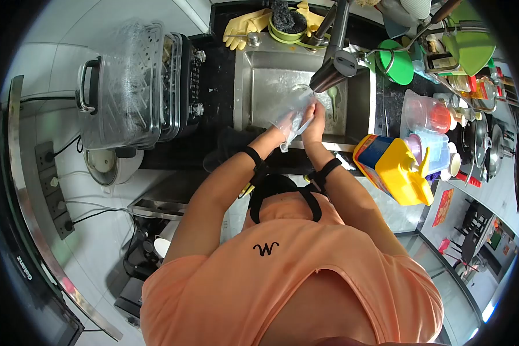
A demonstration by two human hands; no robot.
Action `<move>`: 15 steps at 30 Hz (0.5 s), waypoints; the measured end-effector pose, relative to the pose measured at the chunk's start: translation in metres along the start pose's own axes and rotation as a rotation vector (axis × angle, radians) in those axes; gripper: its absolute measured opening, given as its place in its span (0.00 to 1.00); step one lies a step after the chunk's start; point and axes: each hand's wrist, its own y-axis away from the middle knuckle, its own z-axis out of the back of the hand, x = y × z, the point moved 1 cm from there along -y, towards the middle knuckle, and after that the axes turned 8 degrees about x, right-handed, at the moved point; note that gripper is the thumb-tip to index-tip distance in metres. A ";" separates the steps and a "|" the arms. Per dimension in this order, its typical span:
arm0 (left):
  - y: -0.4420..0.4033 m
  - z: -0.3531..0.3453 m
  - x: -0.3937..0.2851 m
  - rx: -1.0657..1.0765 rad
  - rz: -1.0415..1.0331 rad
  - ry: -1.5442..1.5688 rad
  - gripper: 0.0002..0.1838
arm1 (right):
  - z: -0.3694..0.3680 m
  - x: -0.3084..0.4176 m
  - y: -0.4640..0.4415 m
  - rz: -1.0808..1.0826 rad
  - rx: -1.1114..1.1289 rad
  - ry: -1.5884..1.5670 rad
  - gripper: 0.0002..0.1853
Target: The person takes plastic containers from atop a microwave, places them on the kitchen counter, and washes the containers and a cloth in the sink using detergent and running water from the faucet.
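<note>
Both my hands are over the steel sink (259, 104), close together below the dark faucet (333, 70). A thin, see-through plastic item (294, 106), perhaps a bag or a soft container, is between them, with a whitish crumpled part hanging toward the sink's front edge. My left hand (284, 125) is at its left side, partly covered by the plastic, and its fingers are hard to make out. The fingers of my right hand (313, 122) are curled closed on the plastic's right side. A green spoon (333, 99) lies in the sink beyond my right hand.
Yellow gloves (245, 27) and a green bowl (286, 34) with a dark scrubber sit behind the sink. A clear steamer (127, 86) stands left. On the right are a yellow-and-blue jug (392, 167), plastic tubs (424, 112) and a green lid (395, 62).
</note>
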 end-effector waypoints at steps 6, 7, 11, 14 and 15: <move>-0.009 -0.011 -0.016 -0.041 -0.276 -0.626 0.15 | 0.006 -0.005 -0.005 -0.112 0.074 -0.196 0.21; -0.012 -0.007 -0.013 -0.184 -0.274 -0.627 0.14 | 0.009 -0.009 -0.009 -0.132 0.062 -0.260 0.20; 0.059 -0.054 -0.050 0.035 -0.508 -1.935 0.21 | 0.023 -0.016 -0.022 -0.216 0.014 -0.202 0.20; 0.060 -0.034 -0.048 0.242 -0.448 -1.745 0.23 | 0.025 -0.061 -0.036 -0.199 -0.025 -0.180 0.20; 0.064 -0.038 -0.050 0.373 -0.335 -1.565 0.24 | 0.026 -0.059 -0.037 -0.174 -0.030 -0.153 0.20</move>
